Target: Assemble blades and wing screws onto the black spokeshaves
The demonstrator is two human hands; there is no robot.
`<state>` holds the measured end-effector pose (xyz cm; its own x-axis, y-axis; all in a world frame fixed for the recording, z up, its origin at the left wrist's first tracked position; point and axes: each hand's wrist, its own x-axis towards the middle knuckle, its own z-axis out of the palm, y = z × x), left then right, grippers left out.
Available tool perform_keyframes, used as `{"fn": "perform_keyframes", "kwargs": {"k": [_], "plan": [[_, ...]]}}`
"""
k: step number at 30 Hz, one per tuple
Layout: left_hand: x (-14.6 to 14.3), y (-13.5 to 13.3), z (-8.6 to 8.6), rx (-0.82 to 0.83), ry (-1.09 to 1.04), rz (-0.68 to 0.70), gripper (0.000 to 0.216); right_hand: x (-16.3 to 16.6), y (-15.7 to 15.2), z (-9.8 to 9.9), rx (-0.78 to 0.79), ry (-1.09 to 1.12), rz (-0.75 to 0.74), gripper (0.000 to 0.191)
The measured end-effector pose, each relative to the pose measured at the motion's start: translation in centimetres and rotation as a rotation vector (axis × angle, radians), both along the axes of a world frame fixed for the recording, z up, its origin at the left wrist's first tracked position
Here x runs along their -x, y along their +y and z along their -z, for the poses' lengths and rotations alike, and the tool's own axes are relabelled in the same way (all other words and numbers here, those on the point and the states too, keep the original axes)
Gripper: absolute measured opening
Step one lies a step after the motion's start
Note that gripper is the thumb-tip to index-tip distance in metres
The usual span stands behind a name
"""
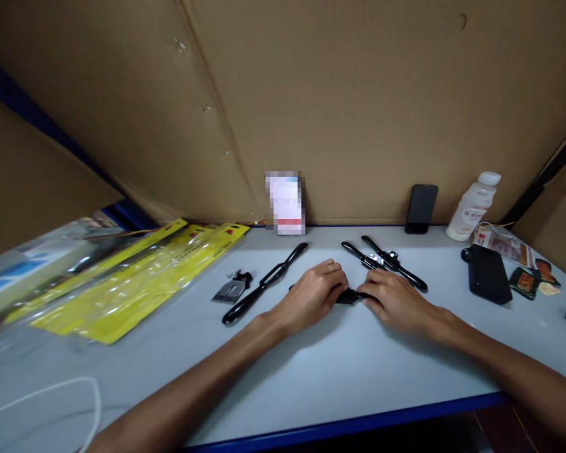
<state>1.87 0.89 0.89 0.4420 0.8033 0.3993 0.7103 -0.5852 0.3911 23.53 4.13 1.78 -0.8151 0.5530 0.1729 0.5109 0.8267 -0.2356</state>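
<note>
Head view, near edge first: blue table edge [339,426] runs along the bottom of the frame; a white cord [78,402] loops at lower left on the pale table top [311,371]. Both forearms enter from the bottom and meet at centre frame.

Left hand [314,294] and right hand [390,301] lie knuckles up on the table, facing each other. Between them sits a small black tool [349,296], only its middle part visible. Fingers of both hands are curled together and closed on its two ends; the tool rests on the table surface at frame centre.

Just left of the left hand: a long black handle [263,283] lying diagonally, and beside it a grey metal blade [229,289]. Just beyond the right hand: two more black tools [384,259] lying crossed.

Left of frame: yellow packaging sheets [136,277] in clear plastic, overlapping. Right of frame: a black pouch [488,274], with small dark packets [528,280] next to it.

Far edge, against the cardboard wall [339,113]: a blurred card [285,202] at centre, a black phone [421,209] leaning upright, a white bottle [474,207] at upper right.
</note>
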Motion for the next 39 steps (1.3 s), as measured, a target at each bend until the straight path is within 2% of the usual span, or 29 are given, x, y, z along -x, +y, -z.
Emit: {"fn": "perform_keyframes", "kwargs": {"k": [8,18,23,33,39], "plan": [[0.36,0.15,0.33,0.016,-0.025,-0.047,0.019,0.15,-0.11,-0.15,0.035,0.005,0.012,0.023],[0.48,-0.15,0.24,0.024,-0.013,0.019,0.02,0.08,-0.11,-0.14,0.051,0.056,-0.004,0.024],[0.72,0.04,0.43,0.043,-0.1,-0.057,0.02,0.05,-0.06,-0.14,0.05,0.044,-0.004,0.024],[0.94,0.02,0.28,0.017,-0.006,-0.014,0.027,-0.09,0.14,0.17,0.04,0.038,-0.013,0.025],[0.96,-0.06,-0.37,0.074,-0.011,-0.042,0.019,-0.15,0.13,0.03,0.039,0.022,-0.002,0.024]]}}
